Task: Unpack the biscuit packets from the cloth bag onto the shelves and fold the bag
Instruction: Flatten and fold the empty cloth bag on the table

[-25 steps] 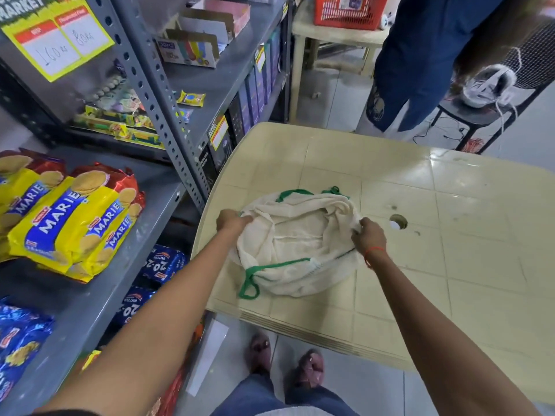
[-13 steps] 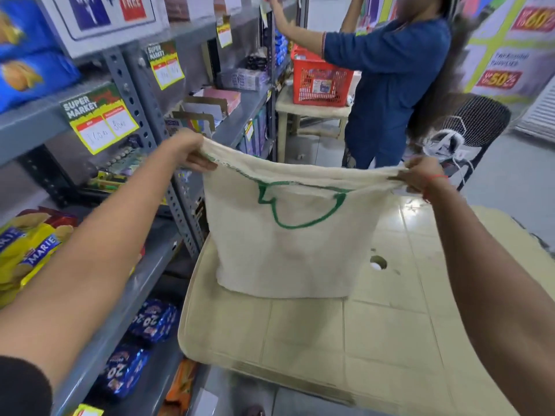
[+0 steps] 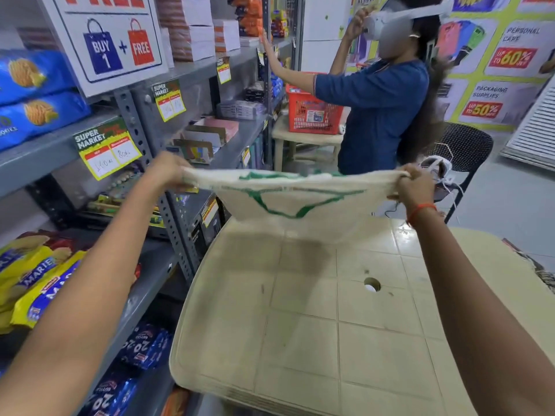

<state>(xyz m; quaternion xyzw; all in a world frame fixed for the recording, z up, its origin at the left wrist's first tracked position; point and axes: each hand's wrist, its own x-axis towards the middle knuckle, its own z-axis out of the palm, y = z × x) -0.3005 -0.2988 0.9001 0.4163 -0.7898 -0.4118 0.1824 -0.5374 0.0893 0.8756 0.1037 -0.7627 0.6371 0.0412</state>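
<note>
The cream cloth bag with green handles is stretched out in the air above the beige plastic table. My left hand grips its left top corner and my right hand grips its right top corner. The bag hangs clear of the table and swings away from me. Yellow Marie biscuit packets lie on the grey shelf at my left. Blue biscuit packets lie on the shelf below.
The grey metal rack runs along the left, close to the table's edge. A person in blue stands beyond the table beside a red basket on a small table. A black chair stands at the back right.
Both hands lifted the bag off the table, spread it wide, and raised it higher. Its lower part has swung up and away from me.
</note>
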